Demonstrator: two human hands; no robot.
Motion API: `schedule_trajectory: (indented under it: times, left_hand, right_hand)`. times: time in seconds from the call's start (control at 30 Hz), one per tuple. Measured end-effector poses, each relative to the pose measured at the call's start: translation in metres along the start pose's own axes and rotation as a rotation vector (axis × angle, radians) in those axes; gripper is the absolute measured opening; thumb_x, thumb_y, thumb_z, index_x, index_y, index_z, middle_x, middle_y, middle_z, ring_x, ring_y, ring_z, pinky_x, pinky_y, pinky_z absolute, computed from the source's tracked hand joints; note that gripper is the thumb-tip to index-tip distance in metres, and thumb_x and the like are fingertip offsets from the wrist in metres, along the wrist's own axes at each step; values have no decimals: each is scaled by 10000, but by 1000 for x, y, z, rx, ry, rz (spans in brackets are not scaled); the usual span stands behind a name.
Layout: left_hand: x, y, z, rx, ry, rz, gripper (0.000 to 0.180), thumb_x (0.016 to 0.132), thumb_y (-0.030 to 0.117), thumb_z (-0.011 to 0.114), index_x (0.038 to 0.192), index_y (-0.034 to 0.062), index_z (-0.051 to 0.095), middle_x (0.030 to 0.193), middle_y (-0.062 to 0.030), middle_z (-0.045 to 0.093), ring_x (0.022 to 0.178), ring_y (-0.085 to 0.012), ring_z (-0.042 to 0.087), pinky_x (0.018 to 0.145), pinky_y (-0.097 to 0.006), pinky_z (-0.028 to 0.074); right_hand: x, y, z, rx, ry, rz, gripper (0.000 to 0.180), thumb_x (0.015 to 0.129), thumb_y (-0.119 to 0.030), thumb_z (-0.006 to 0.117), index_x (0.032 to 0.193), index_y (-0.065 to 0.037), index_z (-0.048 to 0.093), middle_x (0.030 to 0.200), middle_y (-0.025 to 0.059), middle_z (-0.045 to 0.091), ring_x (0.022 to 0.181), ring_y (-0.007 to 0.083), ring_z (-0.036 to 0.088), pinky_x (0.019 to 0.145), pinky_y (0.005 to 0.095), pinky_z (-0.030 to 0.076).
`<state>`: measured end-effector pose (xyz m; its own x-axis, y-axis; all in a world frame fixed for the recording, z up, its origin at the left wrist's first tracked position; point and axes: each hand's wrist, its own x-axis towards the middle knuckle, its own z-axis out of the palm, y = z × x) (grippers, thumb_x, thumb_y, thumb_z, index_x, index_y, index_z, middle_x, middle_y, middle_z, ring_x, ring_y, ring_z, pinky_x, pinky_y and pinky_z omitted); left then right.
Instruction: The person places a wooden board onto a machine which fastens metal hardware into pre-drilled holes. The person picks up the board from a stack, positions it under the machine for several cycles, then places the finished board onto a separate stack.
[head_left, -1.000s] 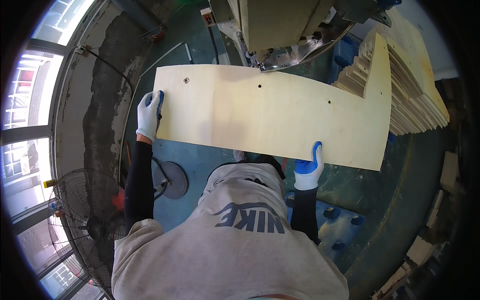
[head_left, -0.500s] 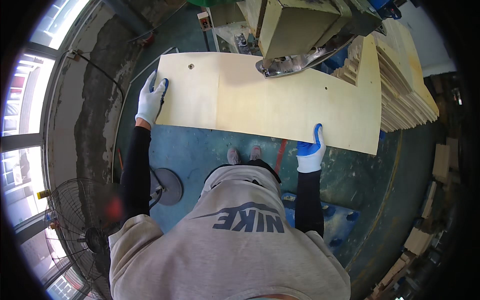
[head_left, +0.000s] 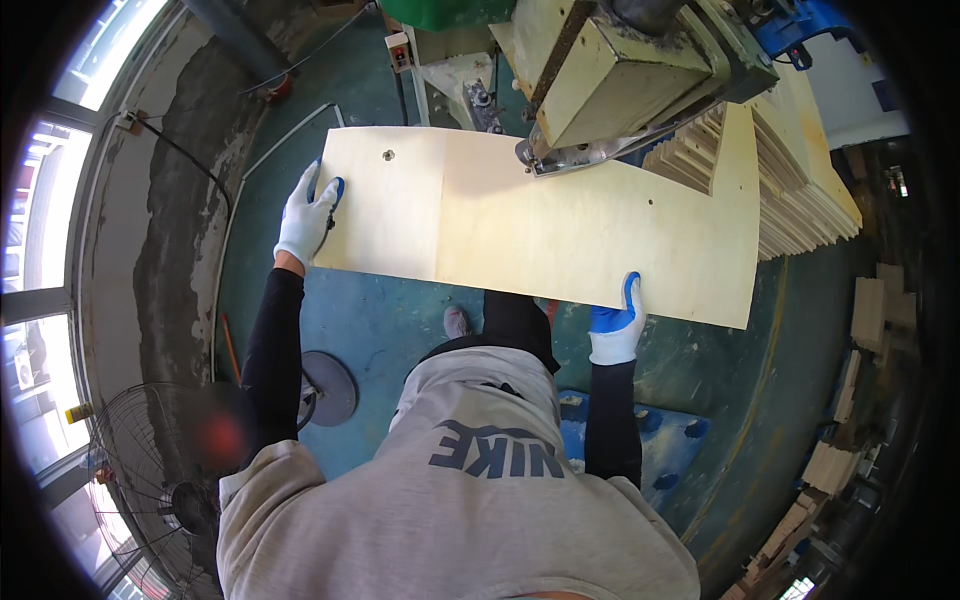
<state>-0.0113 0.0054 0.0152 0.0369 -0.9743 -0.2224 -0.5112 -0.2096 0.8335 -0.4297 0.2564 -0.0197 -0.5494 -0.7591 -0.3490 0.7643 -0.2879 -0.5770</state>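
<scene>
A wide, pale plywood sheet [head_left: 540, 230] with a few dark knots lies across the space in front of me, under the metal foot [head_left: 575, 158] of a machine. My left hand [head_left: 308, 215], in a white glove with blue fingers, grips the sheet's left edge with the thumb on top. At the near edge, right of the middle, my right hand [head_left: 617, 322] holds the sheet in a matching glove, thumb on top and the other fingers underneath, partly hidden. A notch in the sheet's far right side shows stacked boards behind it.
The pale green machine head [head_left: 625, 85] stands over the sheet's far edge. Stacked plywood [head_left: 800, 180] is at the right. A floor fan [head_left: 165, 490] stands at lower left, near a round base [head_left: 330, 388]. A blue pallet [head_left: 660, 440] lies on the floor behind my right arm.
The sheet, both hands and the machine sit slightly lower in the picture as my view shifts. One leg now shows stepped forward beneath the sheet. Both hands keep their hold.
</scene>
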Motion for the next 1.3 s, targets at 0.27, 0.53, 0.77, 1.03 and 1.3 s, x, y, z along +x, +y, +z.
schedule_trajectory:
  times: [0.27, 0.53, 0.77, 1.03, 1.3]
  left_hand:
    - [-167, 24, 39, -504, -652, 170, 292, 932, 224, 713, 984, -63, 707, 887, -95, 714, 790, -148, 662, 727, -257, 515]
    - [-161, 17, 168, -1566, -551, -222, 498, 1039, 353, 554, 1419, 37, 494, 1403, -137, 582, 1302, -294, 554, 1102, -467, 433]
    - [-163, 38, 135, -1698, -309, -313, 412, 1019, 250, 590, 1356, 16, 548, 1290, -129, 647, 1207, -282, 620, 1038, -452, 495]
    - [-188, 3, 65, -1551, -148, -196, 504, 1008, 313, 551, 1413, 16, 507, 1364, -141, 606, 1238, -305, 600, 1040, -448, 501]
    - [-182, -32, 42, -1509, -76, -158, 491, 1021, 341, 523, 1399, 28, 525, 1352, -131, 617, 1214, -288, 611, 1005, -435, 509]
  right_hand:
    - [-6, 2, -9, -27, 57, -78, 401, 1063, -261, 523, 1347, 19, 570, 1337, 112, 637, 1219, 237, 609, 1076, 383, 466]
    - [-10, -1, -1, 83, -67, 55, 392, 1069, -274, 510, 1346, -4, 575, 1355, 101, 629, 1238, 225, 600, 1076, 383, 468]
    - [-82, 2, -7, -82, -146, 55, 387, 1032, -270, 599, 1335, -29, 582, 1334, 96, 627, 1223, 229, 604, 1023, 406, 512]
    - [-86, -112, -230, -418, -57, 279, 612, 1063, -471, 410, 1488, -30, 409, 1453, 161, 518, 1268, 315, 573, 1019, 467, 527]
    - [-54, -152, -153, -225, -21, 96, 621, 1079, -508, 316, 1538, -93, 357, 1472, 185, 513, 1349, 340, 503, 1122, 485, 411]
